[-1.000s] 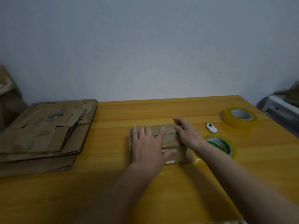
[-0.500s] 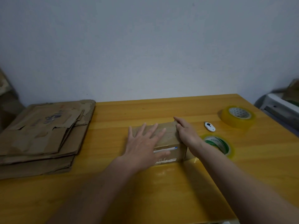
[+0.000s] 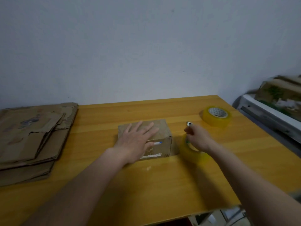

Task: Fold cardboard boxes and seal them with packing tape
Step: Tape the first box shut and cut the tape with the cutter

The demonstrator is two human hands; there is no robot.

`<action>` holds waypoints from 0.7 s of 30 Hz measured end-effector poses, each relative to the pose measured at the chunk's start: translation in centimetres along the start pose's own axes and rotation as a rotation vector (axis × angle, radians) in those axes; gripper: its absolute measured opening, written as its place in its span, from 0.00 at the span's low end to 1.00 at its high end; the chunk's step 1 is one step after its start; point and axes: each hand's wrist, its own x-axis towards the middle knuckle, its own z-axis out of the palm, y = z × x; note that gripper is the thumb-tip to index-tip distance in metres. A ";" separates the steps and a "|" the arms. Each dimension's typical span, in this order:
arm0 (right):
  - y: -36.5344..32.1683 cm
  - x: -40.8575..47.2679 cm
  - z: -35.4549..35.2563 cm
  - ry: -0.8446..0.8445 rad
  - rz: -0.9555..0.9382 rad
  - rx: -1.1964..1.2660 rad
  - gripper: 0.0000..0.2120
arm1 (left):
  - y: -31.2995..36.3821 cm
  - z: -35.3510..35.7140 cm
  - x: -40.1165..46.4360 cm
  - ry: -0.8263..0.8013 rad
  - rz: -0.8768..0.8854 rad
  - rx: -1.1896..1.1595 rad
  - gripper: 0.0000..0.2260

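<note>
Pressing flat on the box (image 3: 162, 136), the left hand (image 3: 136, 142) spreads its fingers; right of the box, the nearer right hand (image 3: 197, 137) curls blurred fingers over the tape (image 3: 193, 151), grip unclear.

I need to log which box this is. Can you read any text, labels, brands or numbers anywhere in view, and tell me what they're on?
No text here can be read.
White label strip with a blue end on the small cardboard box: too blurred.
Second label along its lower front edge: too blurred.
Patterned core of the far tape roll: print too small.
Dark marking on the flattened cardboard stack: illegible.
</note>
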 end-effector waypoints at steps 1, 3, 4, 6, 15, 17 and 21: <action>0.8 -0.6 -0.5 -0.052 0.014 -0.084 0.05 | -0.2 -0.1 0.0 0.002 0.011 0.006 0.25; 1.9 -1.7 -1.1 -0.181 0.040 -0.258 0.12 | -0.2 -0.3 0.1 0.023 0.012 -0.008 0.24; 2.3 -2.1 -1.0 -0.222 0.041 -0.375 0.17 | -0.1 -0.4 0.2 0.039 0.005 -0.021 0.24; 3.2 -2.7 -0.5 -0.231 -0.021 -0.577 0.19 | 0.1 -0.4 0.2 0.057 -0.009 -0.043 0.25; 1.5 -2.7 -3.6 0.032 -0.178 0.161 0.05 | 0.1 -0.7 0.1 0.087 -0.101 -0.294 0.25; -0.6 -3.1 -4.8 0.044 -0.292 0.284 0.05 | 0.0 -0.9 0.4 0.118 -0.135 -0.494 0.33; -5.1 -3.4 -5.0 0.027 -0.469 0.266 0.07 | -0.3 -1.2 0.4 0.288 -0.126 -0.877 0.46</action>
